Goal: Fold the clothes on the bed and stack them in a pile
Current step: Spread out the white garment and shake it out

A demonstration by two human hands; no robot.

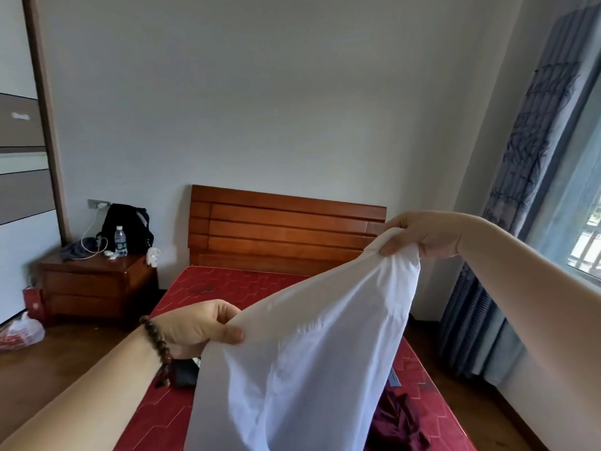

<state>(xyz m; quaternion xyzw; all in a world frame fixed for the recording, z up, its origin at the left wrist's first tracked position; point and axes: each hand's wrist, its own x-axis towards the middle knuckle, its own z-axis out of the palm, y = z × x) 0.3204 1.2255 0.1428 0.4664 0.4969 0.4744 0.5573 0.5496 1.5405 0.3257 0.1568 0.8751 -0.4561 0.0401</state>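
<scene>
Both hands raised over red patterned mattress point(208, 284). Left hand point(198, 327), beaded bracelet point(159, 343) at wrist, pinches one edge of thin white cloth garment point(312, 346); right hand point(429, 234), at 2 o'clock from it, grips the other. Garment hangs between, above the bed. Crumpled dark maroon garment point(400, 424) lies at 5 o'clock on mattress.

Soft daylight enters from the window point(582, 229) at the right edge, leaving the room evenly bright with faint shadows. Wide-angle distortion bends the frame's edges, and detail looks slightly soft throughout.
</scene>
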